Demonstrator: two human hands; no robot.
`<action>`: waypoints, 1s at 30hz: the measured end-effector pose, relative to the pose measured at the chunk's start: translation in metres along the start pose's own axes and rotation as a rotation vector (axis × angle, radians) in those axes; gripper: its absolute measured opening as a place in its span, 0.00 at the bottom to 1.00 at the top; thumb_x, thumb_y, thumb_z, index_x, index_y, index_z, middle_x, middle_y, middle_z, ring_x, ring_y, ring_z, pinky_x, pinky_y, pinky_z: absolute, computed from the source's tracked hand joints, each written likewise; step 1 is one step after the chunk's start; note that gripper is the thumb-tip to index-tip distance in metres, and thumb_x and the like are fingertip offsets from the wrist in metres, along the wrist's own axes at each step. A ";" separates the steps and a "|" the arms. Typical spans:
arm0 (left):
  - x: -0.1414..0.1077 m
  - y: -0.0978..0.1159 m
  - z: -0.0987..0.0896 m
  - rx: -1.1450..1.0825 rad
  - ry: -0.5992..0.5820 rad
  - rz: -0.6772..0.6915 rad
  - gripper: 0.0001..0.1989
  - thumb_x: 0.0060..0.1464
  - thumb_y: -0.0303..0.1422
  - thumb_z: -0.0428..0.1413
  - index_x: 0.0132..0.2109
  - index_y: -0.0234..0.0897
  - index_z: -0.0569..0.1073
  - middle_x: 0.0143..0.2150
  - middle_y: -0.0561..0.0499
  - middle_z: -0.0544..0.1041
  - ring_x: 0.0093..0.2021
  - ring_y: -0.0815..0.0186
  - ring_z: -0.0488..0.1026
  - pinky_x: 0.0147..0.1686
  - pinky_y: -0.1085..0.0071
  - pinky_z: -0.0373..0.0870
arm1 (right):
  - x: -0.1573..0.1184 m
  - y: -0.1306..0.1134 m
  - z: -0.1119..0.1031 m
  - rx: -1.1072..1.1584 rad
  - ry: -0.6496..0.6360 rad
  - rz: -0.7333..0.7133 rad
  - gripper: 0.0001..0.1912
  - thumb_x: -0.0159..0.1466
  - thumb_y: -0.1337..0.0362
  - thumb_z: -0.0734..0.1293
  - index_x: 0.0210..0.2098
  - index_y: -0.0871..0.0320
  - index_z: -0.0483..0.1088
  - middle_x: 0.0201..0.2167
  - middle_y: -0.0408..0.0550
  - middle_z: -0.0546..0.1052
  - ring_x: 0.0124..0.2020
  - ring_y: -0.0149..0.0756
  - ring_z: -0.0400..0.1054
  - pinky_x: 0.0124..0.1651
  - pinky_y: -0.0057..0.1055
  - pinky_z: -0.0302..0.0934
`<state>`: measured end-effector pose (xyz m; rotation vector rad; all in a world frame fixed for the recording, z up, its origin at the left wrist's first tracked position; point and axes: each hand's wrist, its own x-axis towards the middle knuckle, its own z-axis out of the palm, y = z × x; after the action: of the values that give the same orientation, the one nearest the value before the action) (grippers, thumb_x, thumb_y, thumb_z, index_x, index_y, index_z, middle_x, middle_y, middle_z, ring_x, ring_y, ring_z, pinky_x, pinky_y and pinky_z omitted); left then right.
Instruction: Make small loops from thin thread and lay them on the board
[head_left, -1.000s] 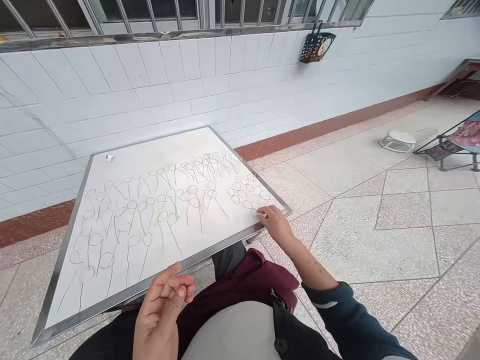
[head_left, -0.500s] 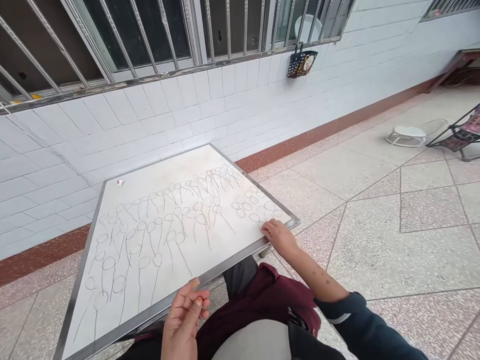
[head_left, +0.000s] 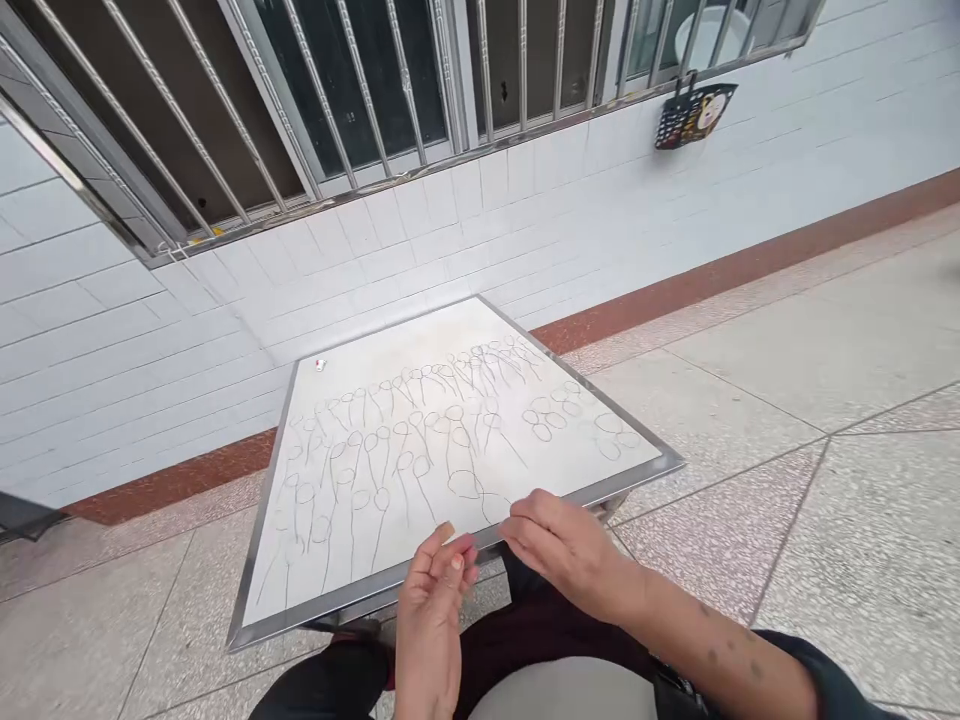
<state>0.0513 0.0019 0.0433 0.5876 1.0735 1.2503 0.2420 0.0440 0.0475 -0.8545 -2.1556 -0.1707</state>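
Note:
My left hand (head_left: 435, 610) is pinched closed at the table's front edge, with a small reddish thing (head_left: 454, 550) between thumb and fingers. A tan patch shows at one fingertip. Just to its right, my right hand (head_left: 566, 550) is closed over the front edge, its fingertips holding the end of a thin dark loop (head_left: 466, 485) that trails across the white tabletop (head_left: 390, 360). Many thin wire-like loops with tails (head_left: 382, 498) lie in rows on the table. A group of loops without long tails (head_left: 541, 420) lies on its right part.
The table has a metal rim (head_left: 255, 560). Behind it stands a white tiled wall (head_left: 450, 230) with a barred window (head_left: 360, 80) and a hanging dotted bag (head_left: 694, 115). A small red and white item (head_left: 320, 365) lies at the back left corner.
My right hand has moved left from the right-hand loops to beside my left hand, and a loop now trails from its fingers. The camera view has shifted left.

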 end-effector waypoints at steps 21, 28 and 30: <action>-0.015 0.007 -0.014 -0.056 0.121 0.203 0.18 0.48 0.32 0.62 0.48 0.38 0.74 0.38 0.48 0.80 0.43 0.64 0.74 0.46 0.69 0.67 | 0.015 -0.051 0.030 0.390 -0.151 -0.030 0.09 0.66 0.69 0.60 0.43 0.55 0.69 0.35 0.49 0.73 0.33 0.35 0.65 0.35 0.33 0.63; -0.015 0.014 -0.020 0.060 0.135 0.231 0.18 0.50 0.34 0.61 0.50 0.38 0.73 0.34 0.51 0.79 0.35 0.68 0.74 0.43 0.68 0.67 | 0.033 -0.048 0.044 0.692 -0.167 0.422 0.04 0.64 0.64 0.63 0.37 0.55 0.70 0.31 0.45 0.71 0.27 0.30 0.65 0.30 0.28 0.62; -0.015 0.014 -0.021 0.050 0.147 0.230 0.19 0.49 0.34 0.61 0.49 0.38 0.74 0.32 0.52 0.79 0.32 0.70 0.72 0.43 0.69 0.67 | 0.038 -0.047 0.047 0.766 -0.222 0.475 0.05 0.64 0.64 0.63 0.34 0.55 0.71 0.28 0.43 0.71 0.28 0.30 0.66 0.30 0.27 0.61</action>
<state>0.0267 -0.0127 0.0514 0.6797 1.1873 1.4883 0.1655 0.0455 0.0507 -0.9023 -1.8966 0.9624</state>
